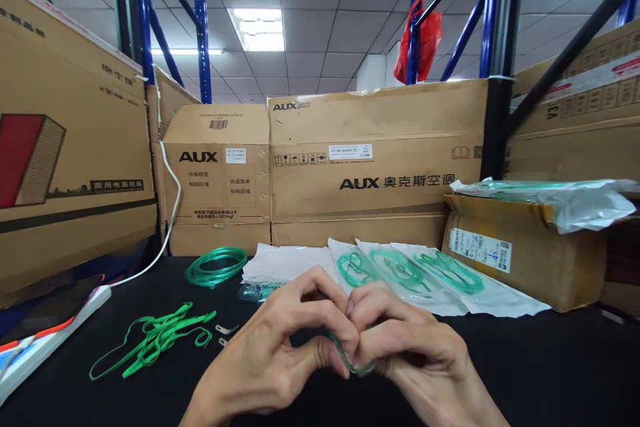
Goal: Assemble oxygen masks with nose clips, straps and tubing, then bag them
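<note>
Both hands meet low in the middle, fingertips touching. My left hand (pixel 290 333) is closed, thumb and fingers pinching a thin translucent green tube (pixel 361 369). From the other side my right hand (pixel 420 347) is closed on the same tube. A short curved stretch shows below the fingertips; my fingers hide the rest. Left of my hands lie a tangle of flat green strips (pixel 160 340) and small pale curved pieces (pixel 227 329). A coil of green tubing (pixel 216 265) rests farther back. Behind my hands are several white pouches (pixel 400 270) with green tubing inside.
Cardboard boxes (pixel 370 173) wall off the back. An open carton (pixel 525 250) with plastic packs (pixel 550 193) on top stands at the right. At the left are a white power strip (pixel 55 340), a cable (pixel 175 203) and a dark phone-like slab (pixel 55 307). Black cloth (pixel 565 373) covers the table.
</note>
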`<action>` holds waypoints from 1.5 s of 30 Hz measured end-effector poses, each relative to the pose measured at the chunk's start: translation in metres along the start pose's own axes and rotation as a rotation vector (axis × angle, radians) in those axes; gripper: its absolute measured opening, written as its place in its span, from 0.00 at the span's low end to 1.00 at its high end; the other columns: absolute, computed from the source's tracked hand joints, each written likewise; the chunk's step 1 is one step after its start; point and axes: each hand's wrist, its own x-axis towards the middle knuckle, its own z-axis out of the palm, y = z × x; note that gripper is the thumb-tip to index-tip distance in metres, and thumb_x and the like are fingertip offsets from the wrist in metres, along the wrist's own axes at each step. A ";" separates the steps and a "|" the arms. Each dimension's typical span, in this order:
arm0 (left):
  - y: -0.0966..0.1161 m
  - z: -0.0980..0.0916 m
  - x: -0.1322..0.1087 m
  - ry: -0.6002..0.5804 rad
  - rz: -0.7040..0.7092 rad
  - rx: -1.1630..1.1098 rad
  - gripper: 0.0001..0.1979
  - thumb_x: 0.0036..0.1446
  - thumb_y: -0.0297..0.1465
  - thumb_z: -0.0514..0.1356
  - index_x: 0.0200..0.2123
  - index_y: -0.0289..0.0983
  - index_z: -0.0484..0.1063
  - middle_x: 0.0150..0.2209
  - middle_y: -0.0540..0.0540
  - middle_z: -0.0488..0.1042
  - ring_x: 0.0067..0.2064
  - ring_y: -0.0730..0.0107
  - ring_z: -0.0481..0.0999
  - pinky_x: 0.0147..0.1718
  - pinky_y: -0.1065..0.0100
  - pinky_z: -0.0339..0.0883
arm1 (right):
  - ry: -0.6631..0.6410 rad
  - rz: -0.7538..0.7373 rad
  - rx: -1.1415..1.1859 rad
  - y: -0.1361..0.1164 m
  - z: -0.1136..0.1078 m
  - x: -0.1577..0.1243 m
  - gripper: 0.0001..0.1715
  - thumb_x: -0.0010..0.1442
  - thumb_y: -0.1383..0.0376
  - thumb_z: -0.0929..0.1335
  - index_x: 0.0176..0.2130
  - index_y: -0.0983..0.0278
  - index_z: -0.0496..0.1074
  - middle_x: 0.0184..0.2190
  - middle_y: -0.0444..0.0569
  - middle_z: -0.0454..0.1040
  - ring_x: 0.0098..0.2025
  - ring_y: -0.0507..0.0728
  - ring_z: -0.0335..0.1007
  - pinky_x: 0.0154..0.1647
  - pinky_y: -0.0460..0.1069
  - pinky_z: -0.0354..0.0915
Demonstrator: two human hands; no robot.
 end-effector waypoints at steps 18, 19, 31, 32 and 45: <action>0.001 0.011 0.006 0.115 0.037 -0.020 0.11 0.67 0.37 0.65 0.34 0.38 0.72 0.38 0.49 0.70 0.41 0.68 0.70 0.43 0.68 0.64 | 0.075 -0.124 0.001 -0.001 -0.001 -0.002 0.10 0.69 0.62 0.71 0.42 0.52 0.85 0.30 0.47 0.77 0.38 0.59 0.78 0.46 0.54 0.75; 0.000 0.011 0.005 0.119 0.051 -0.001 0.09 0.67 0.35 0.65 0.34 0.39 0.73 0.39 0.49 0.69 0.41 0.68 0.71 0.44 0.68 0.64 | 0.069 -0.110 -0.005 -0.003 -0.001 0.000 0.10 0.70 0.62 0.70 0.40 0.53 0.85 0.30 0.47 0.77 0.38 0.59 0.78 0.46 0.53 0.75; -0.007 -0.008 -0.003 0.108 0.146 0.005 0.02 0.68 0.31 0.65 0.39 0.42 0.76 0.43 0.48 0.69 0.48 0.65 0.73 0.50 0.64 0.68 | 0.100 0.026 -0.271 -0.005 0.001 -0.008 0.31 0.63 0.63 0.77 0.61 0.43 0.72 0.57 0.46 0.77 0.59 0.60 0.74 0.57 0.51 0.75; -0.006 -0.008 -0.003 0.114 0.151 0.011 0.02 0.67 0.30 0.66 0.40 0.43 0.76 0.43 0.48 0.70 0.47 0.65 0.73 0.50 0.64 0.68 | 0.090 0.024 -0.274 -0.004 0.001 -0.008 0.27 0.64 0.63 0.76 0.59 0.44 0.74 0.58 0.46 0.77 0.60 0.60 0.73 0.60 0.52 0.73; -0.006 -0.013 0.000 0.129 0.177 0.069 0.06 0.65 0.32 0.68 0.44 0.41 0.81 0.42 0.45 0.79 0.45 0.64 0.78 0.48 0.65 0.71 | 0.089 0.043 -0.197 -0.004 -0.003 -0.002 0.19 0.62 0.58 0.77 0.52 0.45 0.80 0.55 0.47 0.80 0.58 0.62 0.77 0.60 0.55 0.74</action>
